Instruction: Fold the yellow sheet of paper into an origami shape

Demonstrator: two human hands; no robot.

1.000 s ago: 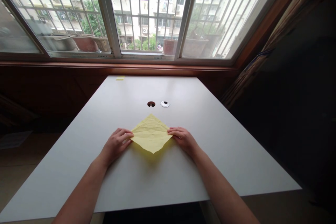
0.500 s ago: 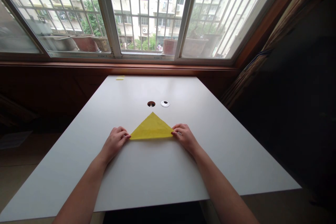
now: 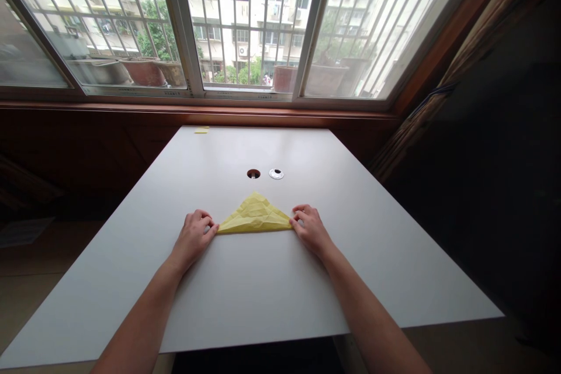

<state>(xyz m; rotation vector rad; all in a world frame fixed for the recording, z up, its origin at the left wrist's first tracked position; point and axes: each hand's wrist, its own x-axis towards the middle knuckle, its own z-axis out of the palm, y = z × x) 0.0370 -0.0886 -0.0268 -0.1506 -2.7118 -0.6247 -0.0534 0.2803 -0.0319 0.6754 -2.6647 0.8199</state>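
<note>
A thin yellow cloth (image 3: pixel 256 213), shaped as a triangle, lies on the white table with its point away from me and its long edge towards me. Creases run across its surface. My left hand (image 3: pixel 196 235) pinches the left corner between thumb and fingers, resting on the table. At the right corner, my right hand (image 3: pixel 308 228) pinches the cloth in the same way, its other fingers curled loosely. The very tips of both corners are hidden by my fingers.
Beyond the cloth, the white table (image 3: pixel 236 292) has a round cable hole (image 3: pixel 253 174) with a silver ring cover (image 3: pixel 276 174) beside it. Small yellow strips (image 3: pixel 201 130) lie at the far left edge. A barred window (image 3: pixel 249 23) rises behind; a curtain (image 3: pixel 421 99) hangs at right.
The cloth, smooth and taut before, has come down and now looks wrinkled and paler, its far point a little nearer to me. Both hands have stayed at the corners.
</note>
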